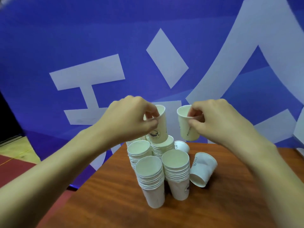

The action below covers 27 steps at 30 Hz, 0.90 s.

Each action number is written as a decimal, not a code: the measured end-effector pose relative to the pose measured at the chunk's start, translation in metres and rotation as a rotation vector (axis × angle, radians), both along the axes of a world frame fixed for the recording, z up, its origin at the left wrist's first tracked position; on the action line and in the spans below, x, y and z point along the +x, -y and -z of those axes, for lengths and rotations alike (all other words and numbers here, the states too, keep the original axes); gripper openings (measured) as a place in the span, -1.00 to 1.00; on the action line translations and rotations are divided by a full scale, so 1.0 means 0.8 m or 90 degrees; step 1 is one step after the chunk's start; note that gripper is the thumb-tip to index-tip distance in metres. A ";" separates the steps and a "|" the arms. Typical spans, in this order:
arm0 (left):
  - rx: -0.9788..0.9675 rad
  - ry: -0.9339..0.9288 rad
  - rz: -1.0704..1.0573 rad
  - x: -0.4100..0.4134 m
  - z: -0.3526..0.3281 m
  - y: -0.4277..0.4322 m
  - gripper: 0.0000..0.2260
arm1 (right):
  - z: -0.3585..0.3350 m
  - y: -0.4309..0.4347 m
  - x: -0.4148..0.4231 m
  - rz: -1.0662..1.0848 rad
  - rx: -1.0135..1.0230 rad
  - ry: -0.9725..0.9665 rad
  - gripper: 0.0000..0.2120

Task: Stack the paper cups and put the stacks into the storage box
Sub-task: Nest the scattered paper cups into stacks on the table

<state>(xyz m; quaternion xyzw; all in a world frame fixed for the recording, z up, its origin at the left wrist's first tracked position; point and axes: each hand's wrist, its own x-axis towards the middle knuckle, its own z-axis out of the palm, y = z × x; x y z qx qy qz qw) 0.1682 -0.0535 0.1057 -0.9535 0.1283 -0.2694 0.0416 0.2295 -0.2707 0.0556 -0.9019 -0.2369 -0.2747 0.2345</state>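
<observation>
Closest to lens: left forearm [49,170] and right forearm [271,170], in from the lower corners. Beyond them, on the wooden table [115,203]: front-left stack [151,181] and front-right stack [176,175] side by side, back-left stack [139,152] and back-right stack [164,147] behind. Two strays as well: tipped cup [203,168] on its side right of the stacks, loose cup [181,146] further back. No storage box in view.

Pinching one paper cup per hand by the rim: left hand [130,119] clamped on left cup [160,127], tilted, base just over the back-right stack; right hand [218,119] clamped on right cup [187,127], held clear in the air. Hands apart.

Judged step: nesting left cup. Straighten it first, centre base over the top rim, drop in lightly, no pressing, since a tall stack will likely tip. Then same for right cup.
</observation>
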 end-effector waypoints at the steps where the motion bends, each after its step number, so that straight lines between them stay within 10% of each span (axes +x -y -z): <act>1: 0.009 -0.010 -0.013 -0.007 0.005 -0.004 -0.83 | 0.000 -0.004 -0.003 -0.023 0.000 -0.012 -0.92; 27: -0.024 -0.152 -0.012 -0.037 0.115 -0.028 -0.74 | 0.022 -0.029 -0.029 -0.190 -0.182 -0.209 -0.88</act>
